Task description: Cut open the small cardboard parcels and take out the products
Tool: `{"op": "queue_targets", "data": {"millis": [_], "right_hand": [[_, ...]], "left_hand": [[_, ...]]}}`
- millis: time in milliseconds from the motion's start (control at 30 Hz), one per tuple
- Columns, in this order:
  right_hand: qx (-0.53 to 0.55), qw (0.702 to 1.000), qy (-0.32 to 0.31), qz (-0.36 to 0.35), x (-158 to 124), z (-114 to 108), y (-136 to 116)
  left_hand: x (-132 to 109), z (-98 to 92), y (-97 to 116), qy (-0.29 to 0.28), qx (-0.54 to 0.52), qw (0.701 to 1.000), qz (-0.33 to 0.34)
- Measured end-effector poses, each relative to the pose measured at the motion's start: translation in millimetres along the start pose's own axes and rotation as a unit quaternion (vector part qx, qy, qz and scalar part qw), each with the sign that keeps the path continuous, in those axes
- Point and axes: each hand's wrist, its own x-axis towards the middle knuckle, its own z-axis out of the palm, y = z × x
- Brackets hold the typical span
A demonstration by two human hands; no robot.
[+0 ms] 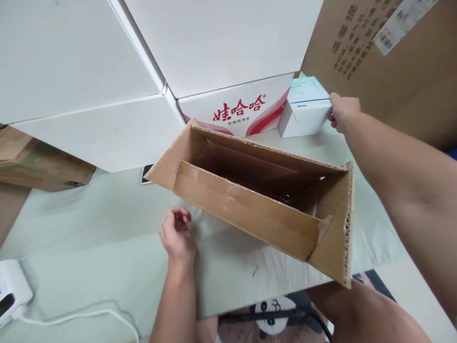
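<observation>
An open brown cardboard box [250, 209] stands in front of me on the pale green cloth, its flaps up and its inside dark. My left hand [175, 233] hovers just left of the box's near wall, fingers loosely curled with nothing in them. My right hand [342, 112] reaches far right past the box and grips the right edge of a small white box with a blue stripe [303, 107].
Large white panels [82, 85] and a white carton with red print [237, 109] stand behind the box. A big brown carton [400, 62] fills the upper right. A white device with a cable [10, 290] lies at the lower left. A dark phone-like edge [146, 172] peeks out.
</observation>
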Motion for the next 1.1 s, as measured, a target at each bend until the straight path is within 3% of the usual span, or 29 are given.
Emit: {"op": "queue_targets", "data": {"millis": [133,300,433,500,567,667,733,800,867,1100], "right_hand": [[0.001,0.997,0.018,0.071,-2.1,1.4,-10.8],[0.039,0.995,-0.064,0.069,-24.4,-5.4,-6.5],[0.037,0.992,-0.103,0.07,-61.0,-24.3,-0.9],[0.03,0.99,-0.136,0.028,-91.3,-42.4,-3.3],[0.008,0.979,-0.188,-0.08,-130.6,-66.2,-11.9],[-0.081,0.91,-0.241,-0.329,-197.3,-104.1,-35.8],[-0.167,0.819,-0.262,-0.482,-236.8,-122.8,-53.4],[-0.236,0.72,-0.291,-0.584,-265.3,-132.6,-66.0],[-0.28,0.656,-0.305,-0.63,-281.6,-135.4,-70.8],[-0.355,0.636,-0.267,-0.632,-297.2,-135.7,-65.1]], "left_hand": [[-3.1,2.0,0.9,-0.003,0.017,1.0,0.008],[-2.3,3.2,1.7,-0.003,0.001,1.0,0.002],[-1.6,2.7,4.0,-0.014,-0.015,1.0,0.001],[-2.9,1.5,6.2,-0.019,-0.023,1.0,0.001],[-5.7,-0.4,9.4,-0.024,-0.03,0.999,0.003],[-11.8,-4.7,15.3,-0.035,-0.038,0.999,0.004],[-16.2,-7.9,19.2,-0.046,-0.04,0.998,0.004],[-19.7,-11.1,22.4,-0.056,-0.041,0.998,0.003],[-22.1,-13.8,24.7,-0.062,-0.042,0.997,0.002],[-26.3,-18.3,27.7,-0.081,-0.048,0.996,-0.001]]}}
